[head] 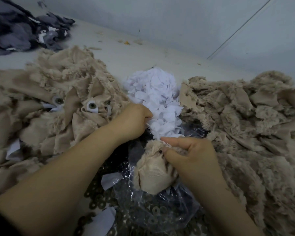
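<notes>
My right hand (192, 156) grips a small beige plush piece (152, 174), turned inside out, with a small black stud showing beside my thumb. My left hand (132, 120) reaches into a heap of small white fabric cutouts (157, 97) and pinches some of them at the heap's lower left edge. The plush piece hangs just above a clear plastic bag (160, 213).
Beige fur pieces are piled at left (54, 92) and right (249, 120); some at left carry round grey eye parts (92, 105). Several dark ring washers (99, 200) lie in front of me. Grey fabric scraps (19, 26) sit at the far left by the wall.
</notes>
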`<state>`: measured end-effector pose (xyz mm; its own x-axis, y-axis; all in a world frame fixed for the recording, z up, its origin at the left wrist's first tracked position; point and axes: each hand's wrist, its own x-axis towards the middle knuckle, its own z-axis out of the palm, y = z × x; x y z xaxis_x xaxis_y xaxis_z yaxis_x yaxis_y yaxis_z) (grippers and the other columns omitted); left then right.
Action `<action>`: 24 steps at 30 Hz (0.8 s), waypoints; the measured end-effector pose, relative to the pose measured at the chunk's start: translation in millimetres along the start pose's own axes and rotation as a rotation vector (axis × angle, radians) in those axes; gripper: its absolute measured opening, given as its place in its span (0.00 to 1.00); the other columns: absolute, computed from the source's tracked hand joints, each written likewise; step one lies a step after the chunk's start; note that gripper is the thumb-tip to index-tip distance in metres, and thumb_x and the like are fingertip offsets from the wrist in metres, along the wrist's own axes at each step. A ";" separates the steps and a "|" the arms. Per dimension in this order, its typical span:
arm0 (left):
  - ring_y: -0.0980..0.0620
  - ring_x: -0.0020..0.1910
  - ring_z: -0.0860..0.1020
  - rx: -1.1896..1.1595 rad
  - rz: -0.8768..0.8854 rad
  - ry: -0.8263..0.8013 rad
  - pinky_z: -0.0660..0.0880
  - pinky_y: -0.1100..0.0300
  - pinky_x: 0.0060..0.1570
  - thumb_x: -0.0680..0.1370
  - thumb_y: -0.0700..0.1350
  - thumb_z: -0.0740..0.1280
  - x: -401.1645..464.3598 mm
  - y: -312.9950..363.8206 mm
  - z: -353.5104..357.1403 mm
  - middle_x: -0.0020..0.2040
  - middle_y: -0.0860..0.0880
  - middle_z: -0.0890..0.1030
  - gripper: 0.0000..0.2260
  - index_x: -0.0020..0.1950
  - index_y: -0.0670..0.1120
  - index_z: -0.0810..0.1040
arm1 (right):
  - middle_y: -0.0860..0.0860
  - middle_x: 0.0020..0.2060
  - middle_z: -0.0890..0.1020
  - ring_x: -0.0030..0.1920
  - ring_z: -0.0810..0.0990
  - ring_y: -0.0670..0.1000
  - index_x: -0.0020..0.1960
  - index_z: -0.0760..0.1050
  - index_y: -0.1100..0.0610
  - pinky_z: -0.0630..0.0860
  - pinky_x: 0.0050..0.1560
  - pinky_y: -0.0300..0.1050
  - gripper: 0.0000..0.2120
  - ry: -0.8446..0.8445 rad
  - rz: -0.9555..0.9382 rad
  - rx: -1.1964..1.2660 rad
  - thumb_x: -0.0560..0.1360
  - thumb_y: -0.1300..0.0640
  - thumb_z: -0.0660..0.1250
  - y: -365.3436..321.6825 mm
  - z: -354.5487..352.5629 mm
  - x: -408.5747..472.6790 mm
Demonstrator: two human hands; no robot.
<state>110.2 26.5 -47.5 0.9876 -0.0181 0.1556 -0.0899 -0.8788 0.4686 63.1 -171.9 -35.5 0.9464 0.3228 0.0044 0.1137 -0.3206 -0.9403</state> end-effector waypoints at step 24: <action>0.51 0.68 0.64 -0.080 0.275 -0.109 0.63 0.59 0.67 0.75 0.34 0.69 -13.1 7.0 -7.9 0.74 0.55 0.67 0.31 0.73 0.58 0.68 | 0.60 0.21 0.75 0.21 0.63 0.48 0.45 0.86 0.42 0.62 0.22 0.34 0.14 -0.016 -0.096 0.067 0.72 0.62 0.72 -26.4 -9.9 -11.8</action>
<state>95.6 24.4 -39.3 0.9324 -0.3047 0.1943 -0.3614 -0.7935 0.4896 51.9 -176.1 -7.3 0.9273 0.3633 0.0902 0.1822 -0.2276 -0.9565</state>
